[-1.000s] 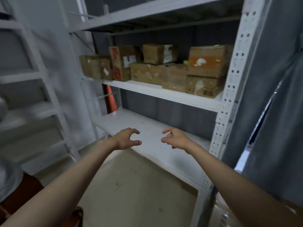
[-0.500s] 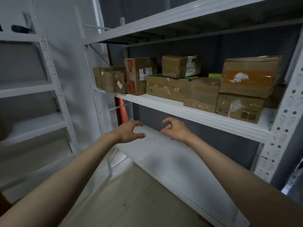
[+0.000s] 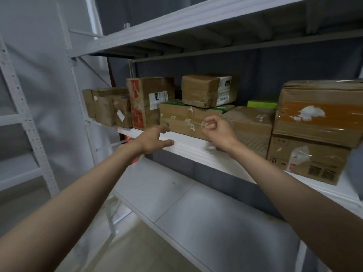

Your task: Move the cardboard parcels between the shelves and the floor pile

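Observation:
Several cardboard parcels stand along the white middle shelf (image 3: pixel 188 146). A flat taped parcel (image 3: pixel 182 119) lies in the middle, with a smaller labelled parcel (image 3: pixel 208 90) stacked on it. An upright parcel with red print (image 3: pixel 146 102) stands to its left. My left hand (image 3: pixel 153 141) hovers at the shelf's front edge, fingers spread and holding nothing. My right hand (image 3: pixel 218 131) is raised in front of the flat parcel's right end, fingers curled apart and holding nothing.
At the right, an orange-taped parcel (image 3: pixel 320 112) sits on another box (image 3: pixel 306 160). A plain box (image 3: pixel 249 126) and small boxes at the left (image 3: pixel 108 107) fill the row. A bare lower shelf (image 3: pixel 196 203) juts out below. A second rack (image 3: pixel 23 118) stands at the left.
The view has closed in on the middle shelf. Both hands rose from over the lower shelf to the front edge of the parcel row, staying empty.

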